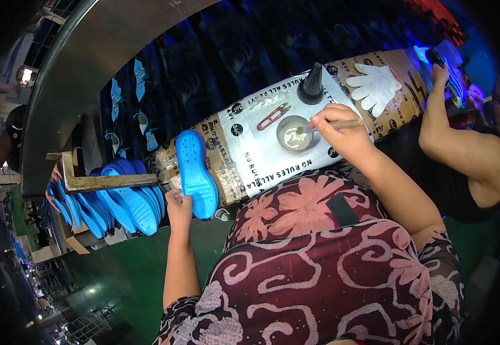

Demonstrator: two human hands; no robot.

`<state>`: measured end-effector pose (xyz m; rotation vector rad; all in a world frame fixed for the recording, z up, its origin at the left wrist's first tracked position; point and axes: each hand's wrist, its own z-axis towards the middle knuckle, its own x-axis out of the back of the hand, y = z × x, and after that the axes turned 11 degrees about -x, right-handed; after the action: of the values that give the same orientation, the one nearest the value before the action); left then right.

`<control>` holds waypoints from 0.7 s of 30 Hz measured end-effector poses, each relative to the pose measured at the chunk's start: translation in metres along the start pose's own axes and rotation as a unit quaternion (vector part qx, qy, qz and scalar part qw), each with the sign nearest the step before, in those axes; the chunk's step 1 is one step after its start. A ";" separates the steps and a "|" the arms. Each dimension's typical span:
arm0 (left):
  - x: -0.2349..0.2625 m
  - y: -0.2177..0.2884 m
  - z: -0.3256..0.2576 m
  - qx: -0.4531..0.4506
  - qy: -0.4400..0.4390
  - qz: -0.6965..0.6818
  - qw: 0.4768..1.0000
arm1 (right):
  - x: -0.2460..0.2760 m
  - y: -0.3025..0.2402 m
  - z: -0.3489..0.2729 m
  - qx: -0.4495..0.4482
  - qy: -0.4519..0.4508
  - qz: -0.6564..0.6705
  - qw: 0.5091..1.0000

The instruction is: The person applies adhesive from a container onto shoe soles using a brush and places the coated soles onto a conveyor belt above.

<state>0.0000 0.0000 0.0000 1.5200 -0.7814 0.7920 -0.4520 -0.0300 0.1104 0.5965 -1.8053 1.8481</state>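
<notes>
My right hand (337, 131) is closed around the light handle of a brush (346, 123). The brush's other end dips into a round cup (284, 122) with whitish liquid in it, standing on a white printed sheet. A bright blue shoe sole (197, 169) lies to the left of the sheet, with holes at its far part and ridges at its near part. Beside the near end of this sole, my left hand (178, 206) has its fingers closed at the left edge, thumb against it. The fingertips are partly hidden.
Red-handled thread snips (271, 118) and a black cone-shaped bottle (312, 86) lie beyond the cup. A white glove (373, 86) rests to the right. Several blue soles (124, 198) stand against a wooden frame (109, 181) at left. A co-worker's arm (437, 118) reaches in at right.
</notes>
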 end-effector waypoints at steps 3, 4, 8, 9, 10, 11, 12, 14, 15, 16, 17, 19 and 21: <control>0.013 0.030 0.004 0.171 -0.011 -0.412 0.895 | 0.001 -0.005 -0.005 -0.030 0.041 0.099 0.994; 0.019 0.032 0.008 0.195 -0.090 -0.546 0.810 | -0.002 -0.005 -0.006 -0.069 0.045 0.158 0.984; 0.020 0.081 0.012 0.140 -0.131 -0.670 0.717 | -0.001 -0.006 -0.009 -0.140 0.072 0.254 0.954; 0.020 0.107 0.010 0.101 -0.088 -0.652 0.746 | 0.001 -0.006 -0.011 -0.148 0.084 0.287 0.943; 0.021 0.135 0.005 0.055 -0.068 -0.631 0.770 | 0.006 -0.012 -0.016 -0.170 0.100 0.275 0.941; 0.020 0.156 0.001 0.007 -0.049 -0.607 0.793 | 0.010 -0.013 -0.020 -0.170 0.099 0.276 0.941; 0.017 0.161 0.001 -0.036 -0.061 -0.596 0.800 | 0.014 -0.012 -0.023 -0.143 0.103 0.311 0.934; 0.015 0.189 -0.004 -0.081 0.002 -0.529 0.845 | 0.020 -0.021 -0.028 -0.119 0.081 0.354 0.924; 0.013 0.199 -0.005 -0.112 0.026 -0.487 0.865 | 0.022 -0.027 -0.032 -0.118 0.081 0.355 0.924; 0.011 0.205 -0.005 -0.131 0.025 -0.477 0.869 | 0.022 -0.033 -0.036 -0.080 0.073 0.321 0.941; 0.009 0.210 -0.006 -0.132 0.025 -0.477 0.869 | 0.023 -0.040 -0.037 -0.043 0.065 0.287 0.955; 0.006 0.224 -0.012 -0.186 0.049 -0.446 0.874 | 0.025 -0.053 -0.040 0.059 0.046 0.199 0.977; 0.007 0.238 -0.016 -0.194 0.059 -0.462 0.863 | 0.022 -0.060 -0.045 0.145 0.043 0.117 0.982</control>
<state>-0.1962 -0.0040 0.1359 1.2479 -0.0414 -0.0101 -0.4313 0.0160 0.1702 0.4105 -1.6190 2.2833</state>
